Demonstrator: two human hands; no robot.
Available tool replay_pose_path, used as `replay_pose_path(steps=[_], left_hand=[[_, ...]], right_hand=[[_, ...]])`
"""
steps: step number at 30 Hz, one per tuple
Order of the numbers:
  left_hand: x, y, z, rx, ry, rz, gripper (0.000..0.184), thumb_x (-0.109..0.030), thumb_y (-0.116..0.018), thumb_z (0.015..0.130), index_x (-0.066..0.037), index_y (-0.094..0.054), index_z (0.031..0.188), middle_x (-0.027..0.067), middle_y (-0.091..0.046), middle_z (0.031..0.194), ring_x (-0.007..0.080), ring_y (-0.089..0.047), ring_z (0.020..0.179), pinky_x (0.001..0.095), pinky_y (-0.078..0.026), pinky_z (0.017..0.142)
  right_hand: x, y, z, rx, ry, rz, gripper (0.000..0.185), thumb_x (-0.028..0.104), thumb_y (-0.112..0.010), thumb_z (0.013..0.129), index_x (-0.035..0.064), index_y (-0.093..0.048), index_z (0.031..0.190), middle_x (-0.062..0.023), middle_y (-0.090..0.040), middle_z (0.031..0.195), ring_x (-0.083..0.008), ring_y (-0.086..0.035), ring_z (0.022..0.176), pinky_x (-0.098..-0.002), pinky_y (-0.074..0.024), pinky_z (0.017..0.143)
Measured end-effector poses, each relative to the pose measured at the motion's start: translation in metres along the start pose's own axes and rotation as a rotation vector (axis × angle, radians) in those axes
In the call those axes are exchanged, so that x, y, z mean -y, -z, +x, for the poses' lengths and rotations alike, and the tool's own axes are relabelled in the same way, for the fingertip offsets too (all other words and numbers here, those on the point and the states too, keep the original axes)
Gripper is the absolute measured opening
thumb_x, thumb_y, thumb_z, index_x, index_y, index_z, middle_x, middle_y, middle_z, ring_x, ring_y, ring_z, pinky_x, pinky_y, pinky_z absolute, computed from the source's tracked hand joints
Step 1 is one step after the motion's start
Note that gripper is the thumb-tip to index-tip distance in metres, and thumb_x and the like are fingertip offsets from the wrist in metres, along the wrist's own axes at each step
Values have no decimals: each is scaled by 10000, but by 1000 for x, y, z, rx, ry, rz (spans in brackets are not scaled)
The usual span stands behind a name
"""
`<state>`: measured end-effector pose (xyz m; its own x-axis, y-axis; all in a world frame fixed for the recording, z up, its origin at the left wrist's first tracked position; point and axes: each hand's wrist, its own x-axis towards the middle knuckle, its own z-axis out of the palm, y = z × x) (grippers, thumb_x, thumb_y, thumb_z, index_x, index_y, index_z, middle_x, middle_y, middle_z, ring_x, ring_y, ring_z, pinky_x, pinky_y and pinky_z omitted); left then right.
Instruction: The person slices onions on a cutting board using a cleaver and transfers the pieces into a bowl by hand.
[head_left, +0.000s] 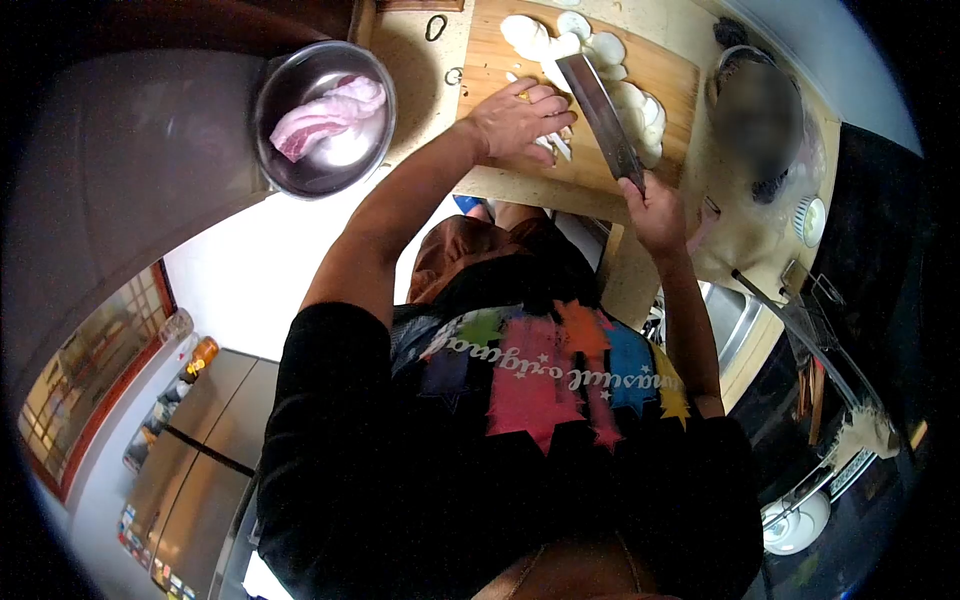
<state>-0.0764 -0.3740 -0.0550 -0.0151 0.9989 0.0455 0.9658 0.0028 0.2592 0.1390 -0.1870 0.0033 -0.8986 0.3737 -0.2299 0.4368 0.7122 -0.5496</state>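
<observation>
My left hand [522, 122] rests on the wooden cutting board [485, 60] with its fingers spread, over a few thin white strips [560, 148]. A ring shows on one finger. My right hand [658, 212] is closed around the handle of a cleaver [603, 122], whose broad blade points up and to the left across the board. Round white slices [607, 50] lie beyond the blade tip, and more white slices [642, 115] are heaped to the right of the blade.
A metal bowl [325, 180] on the left holds a piece of raw meat [325, 118]. Right of the board are a round, blurred object [758, 120], a small ribbed bowl [809, 221] and a sink [727, 318]. A dish rack [830, 350] stands farther right.
</observation>
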Motion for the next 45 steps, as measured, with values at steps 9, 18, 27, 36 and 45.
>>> replay_pose_path(steps=[9,18,27,36,45], left_hand=[[-46,-17,6,-268,742,-49,582,-545,-594,834,-155,-547,1263,102,-510,1172,278,-448,1172,468,-317,1002],[-29,4,-5,-600,779,-224,493,-419,-582,891,-91,-582,1260,163,-570,1199,331,-493,1144,453,-340,1017],[-33,63,14,-640,814,-2514,801,-676,-306,929,-5,-463,1338,195,-541,1315,345,-510,1222,478,-351,1077],[-17,42,3,-541,848,-2430,516,-481,-343,1007,-64,-555,1225,124,-640,1146,249,-614,1035,380,-463,950],[-5,37,0,-585,928,-2381,383,-384,-420,1007,-58,-587,1118,88,-682,988,203,-656,834,343,-519,827]], right_hand=[[10,-10,9,-34,39,4,260,276,-607,919,19,-629,953,-206,-597,694,-368,-616,632,-417,-468,596],[63,3,19,-79,76,112,284,295,-598,925,19,-589,861,-172,-630,688,-358,-624,605,-436,-495,572],[98,1,37,393,-432,1440,184,209,-615,937,137,-515,801,40,-443,571,-81,-416,425,-256,-324,390],[75,-16,43,491,-460,1443,168,227,-639,917,139,-500,883,42,-446,570,-94,-423,428,-278,-347,394],[69,-12,36,535,-436,1389,160,223,-616,932,130,-503,868,38,-431,555,-84,-404,406,-253,-323,371]])
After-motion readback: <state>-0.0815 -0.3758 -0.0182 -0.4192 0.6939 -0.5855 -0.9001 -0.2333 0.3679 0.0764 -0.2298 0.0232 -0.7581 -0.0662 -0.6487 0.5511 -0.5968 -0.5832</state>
